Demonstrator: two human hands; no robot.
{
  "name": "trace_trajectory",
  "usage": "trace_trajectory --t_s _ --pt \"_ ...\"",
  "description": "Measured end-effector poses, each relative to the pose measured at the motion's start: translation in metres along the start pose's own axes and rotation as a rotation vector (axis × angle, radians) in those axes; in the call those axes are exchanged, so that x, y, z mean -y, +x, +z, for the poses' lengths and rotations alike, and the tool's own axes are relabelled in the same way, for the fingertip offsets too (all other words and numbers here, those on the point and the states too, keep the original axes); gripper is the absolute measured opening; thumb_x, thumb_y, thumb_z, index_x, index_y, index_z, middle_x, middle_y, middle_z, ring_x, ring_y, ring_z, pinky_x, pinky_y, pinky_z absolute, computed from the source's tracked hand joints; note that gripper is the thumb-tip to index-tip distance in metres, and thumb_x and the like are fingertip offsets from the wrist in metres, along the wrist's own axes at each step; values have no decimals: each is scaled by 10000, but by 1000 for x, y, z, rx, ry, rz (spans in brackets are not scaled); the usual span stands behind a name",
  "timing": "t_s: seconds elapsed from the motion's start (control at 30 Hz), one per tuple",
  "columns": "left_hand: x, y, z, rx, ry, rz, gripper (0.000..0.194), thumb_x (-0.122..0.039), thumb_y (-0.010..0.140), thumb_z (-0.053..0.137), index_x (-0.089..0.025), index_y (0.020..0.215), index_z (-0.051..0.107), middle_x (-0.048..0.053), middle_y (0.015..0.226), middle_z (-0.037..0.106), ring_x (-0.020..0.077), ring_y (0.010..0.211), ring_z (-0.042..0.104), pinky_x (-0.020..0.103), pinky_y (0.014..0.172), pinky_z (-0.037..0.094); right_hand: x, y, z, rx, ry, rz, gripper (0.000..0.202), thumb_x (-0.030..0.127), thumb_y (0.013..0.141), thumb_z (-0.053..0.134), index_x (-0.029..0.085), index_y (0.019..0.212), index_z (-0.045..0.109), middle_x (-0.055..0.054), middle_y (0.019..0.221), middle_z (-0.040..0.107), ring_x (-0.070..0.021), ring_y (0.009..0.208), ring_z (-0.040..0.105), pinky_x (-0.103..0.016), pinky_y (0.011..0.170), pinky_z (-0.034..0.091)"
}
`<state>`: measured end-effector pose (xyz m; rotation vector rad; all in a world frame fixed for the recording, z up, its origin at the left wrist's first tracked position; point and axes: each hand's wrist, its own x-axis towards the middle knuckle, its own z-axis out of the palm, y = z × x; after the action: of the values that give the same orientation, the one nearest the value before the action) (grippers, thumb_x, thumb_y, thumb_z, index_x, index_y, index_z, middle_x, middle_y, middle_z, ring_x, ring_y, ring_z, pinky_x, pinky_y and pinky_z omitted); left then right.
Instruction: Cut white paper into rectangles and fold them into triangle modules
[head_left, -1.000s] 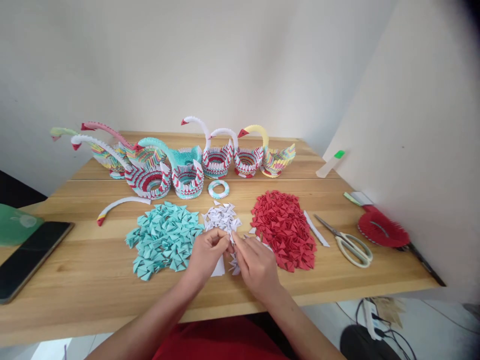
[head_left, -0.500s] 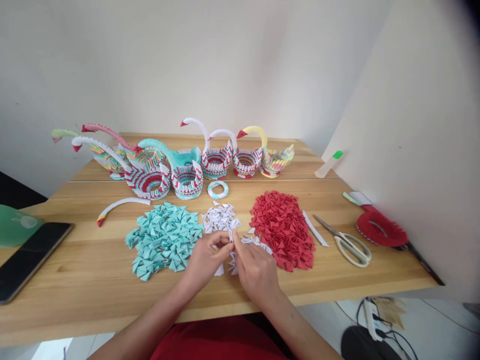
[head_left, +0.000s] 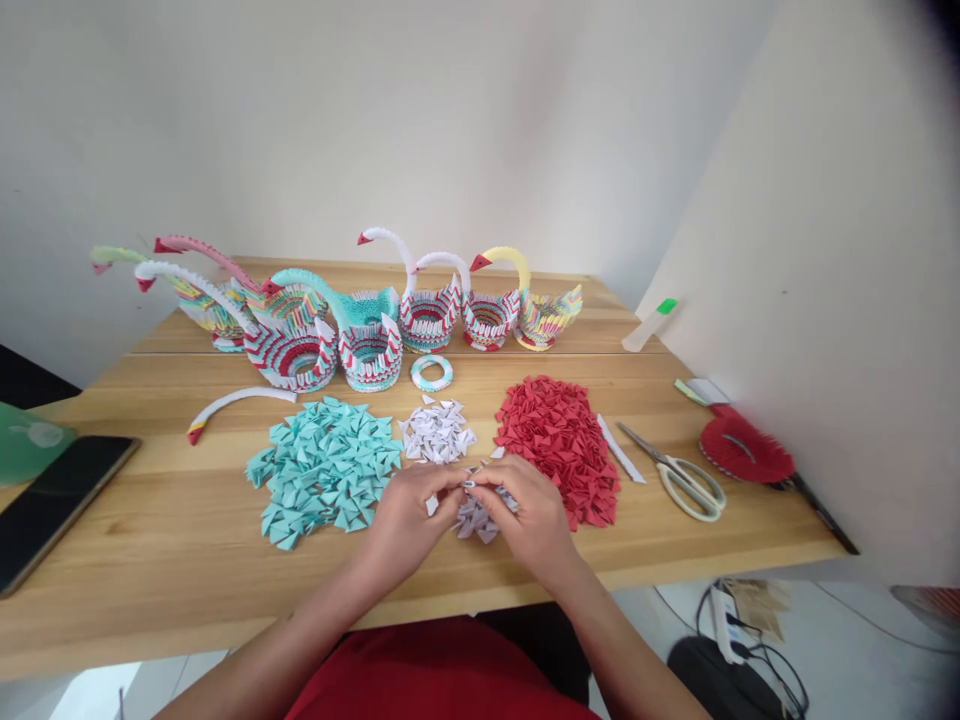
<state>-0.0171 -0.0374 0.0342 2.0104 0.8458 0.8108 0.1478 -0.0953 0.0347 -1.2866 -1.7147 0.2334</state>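
My left hand [head_left: 415, 507] and my right hand [head_left: 531, 510] meet fingertip to fingertip near the table's front. Both pinch one small white folded paper piece [head_left: 469, 484] between thumb and fingers, and its far part is hidden by them. Under and behind the hands lie more white paper pieces [head_left: 480, 520]. Just beyond is a heap of white folded triangles [head_left: 437, 432]. To the left of my hands spreads a pile of turquoise paper triangles [head_left: 326, 468], and to the right a pile of red paper triangles [head_left: 556, 445].
Several folded-paper swans [head_left: 292, 350] stand along the back, with a paper ring [head_left: 431, 374] before them. A loose white swan neck [head_left: 236, 402] and a phone [head_left: 64, 500] lie left. Scissors [head_left: 686, 480], a white strip [head_left: 621, 450] and a red paper disc [head_left: 746, 447] lie right.
My right hand has turned from pressing with an extended finger to a thumb-and-finger pinch on the white piece. The whole view has shifted slightly.
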Motion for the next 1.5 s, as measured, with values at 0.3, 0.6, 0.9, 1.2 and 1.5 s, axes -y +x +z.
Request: trace_trajectory --t_s 0.3,0.6,0.9,1.2,1.5 --pt "-6 -6 -3 -85 -12 57 147 -255 886 595 -205 805 706 11 674 659 165 663 573 267 670 394 3 -3 -3 -1 185 227 99 274 875 616 200 823 656 -10 747 653 -148 681 615 -254 653 484" --pt "-4 -4 -5 -55 82 170 206 -298 925 545 -215 816 699 28 689 679 182 684 590 313 708 393 -1 -3 -7 9 197 178 91 248 886 599 218 832 666 -18 782 676 -163 725 624 -282 693 483" --pt "-3 -2 -4 -55 -46 106 160 -259 898 592 -206 781 688 7 712 690 164 686 594 289 726 394 -3 -5 -1 47 411 428 159 295 898 552 196 794 620 -2 733 626 -136 669 586 -232 615 460" --pt "-4 0 -5 -48 -24 95 175 -284 899 574 -222 789 697 10 702 689 176 677 578 290 721 384 -7 -5 -5 74 439 474 131 319 836 639 198 862 681 -25 805 680 -160 730 631 -259 664 497" --pt "-3 5 -4 30 -362 -157 220 -314 853 609 -170 691 643 3 657 635 146 667 564 247 674 421 0 -1 -1 126 566 595 216 360 858 599 182 736 594 26 652 564 -117 592 543 -219 548 430"
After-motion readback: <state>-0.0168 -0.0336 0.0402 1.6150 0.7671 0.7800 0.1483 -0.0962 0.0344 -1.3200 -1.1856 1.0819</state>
